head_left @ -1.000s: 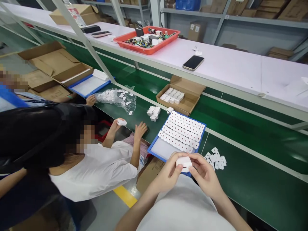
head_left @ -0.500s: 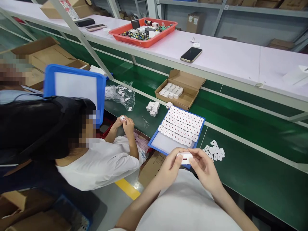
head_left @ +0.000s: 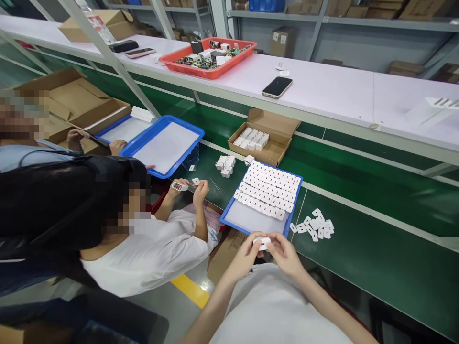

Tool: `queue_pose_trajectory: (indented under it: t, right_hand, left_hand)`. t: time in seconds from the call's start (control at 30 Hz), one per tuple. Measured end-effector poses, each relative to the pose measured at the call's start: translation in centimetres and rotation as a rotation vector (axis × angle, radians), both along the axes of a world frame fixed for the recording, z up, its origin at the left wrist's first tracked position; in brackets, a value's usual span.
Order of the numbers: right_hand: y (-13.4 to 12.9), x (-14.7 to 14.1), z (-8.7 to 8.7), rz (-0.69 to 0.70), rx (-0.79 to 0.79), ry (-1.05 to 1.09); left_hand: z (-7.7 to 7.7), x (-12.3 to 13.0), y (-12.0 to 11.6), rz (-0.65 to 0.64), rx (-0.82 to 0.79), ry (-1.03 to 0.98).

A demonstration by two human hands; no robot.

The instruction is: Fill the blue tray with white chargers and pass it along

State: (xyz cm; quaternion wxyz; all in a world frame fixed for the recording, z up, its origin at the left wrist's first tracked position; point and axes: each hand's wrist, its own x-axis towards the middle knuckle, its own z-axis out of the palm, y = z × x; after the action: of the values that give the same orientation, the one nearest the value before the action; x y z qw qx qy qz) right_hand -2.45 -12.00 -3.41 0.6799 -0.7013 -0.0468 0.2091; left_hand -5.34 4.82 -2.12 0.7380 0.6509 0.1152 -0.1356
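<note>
A small white plastic piece (head_left: pixel 264 243) with a dark slot is pinched between my left hand (head_left: pixel 248 253) and my right hand (head_left: pixel 284 252), close to my body at the table's front edge. Just beyond them lies a blue-rimmed tray (head_left: pixel 236 216) with rows of white pieces (head_left: pixel 267 188) over its back part; its near part shows a bare white surface. To the right of this tray, loose flat white covers (head_left: pixel 315 223) form a small heap on the green table (head_left: pixel 376 248).
An open carton (head_left: pixel 279 153) of white parts stands behind the tray, with a white cluster (head_left: pixel 225 165) to its left. A co-worker (head_left: pixel 150 253) sits at left, hands holding parts. Another blue tray (head_left: pixel 165 148) is beyond. The shelf carries a red tray (head_left: pixel 211 71) and a phone (head_left: pixel 277 87).
Both my hands have moved slightly left and down with the white piece. The blue tray at left has swung down flatter. The co-worker's hands have moved apart.
</note>
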Motion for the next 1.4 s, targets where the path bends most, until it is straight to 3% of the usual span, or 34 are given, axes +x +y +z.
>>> queue_pose_trajectory:
  t: [0.13,0.27,0.37,0.47,0.67,0.87,1.0,1.23,1.4]
  right_hand:
    - [-1.5,1.0,-6.9,-0.126,-0.179,0.069]
    - [-4.7,4.2,-12.2,-0.390,-0.375,0.138]
    - [-6.3,8.0,-14.8,-0.535,-0.455,0.161]
    - [-6.7,12.1,-16.4,-0.643,-0.499,0.175]
    - [-6.2,16.9,-18.4,-0.757,-0.496,0.188]
    - [-6.2,17.6,-21.7,-0.866,-0.435,0.228]
    - [-6.2,17.1,-23.9,-0.935,-0.367,0.250]
    - [-7.3,15.3,-26.0,-0.972,-0.280,0.244]
    - [-8.0,14.0,-26.7,-0.964,-0.264,0.186]
  left_hand:
    - [-6.3,1.9,2.4,0.216,0.070,0.127]
    - [-10.3,7.2,6.7,0.495,0.286,0.149]
    - [-11.7,12.1,9.1,0.605,0.406,0.133]
    - [-12.5,16.0,10.0,0.648,0.463,0.139]
    - [-13.6,19.4,10.6,0.645,0.474,0.164]
    - [-14.3,20.6,10.7,0.629,0.470,0.183]
    - [-13.2,21.0,11.6,0.606,0.496,0.176]
    - [-8.9,20.8,17.8,0.561,0.514,0.090]
    - [-7.7,21.2,21.8,0.552,0.520,0.065]
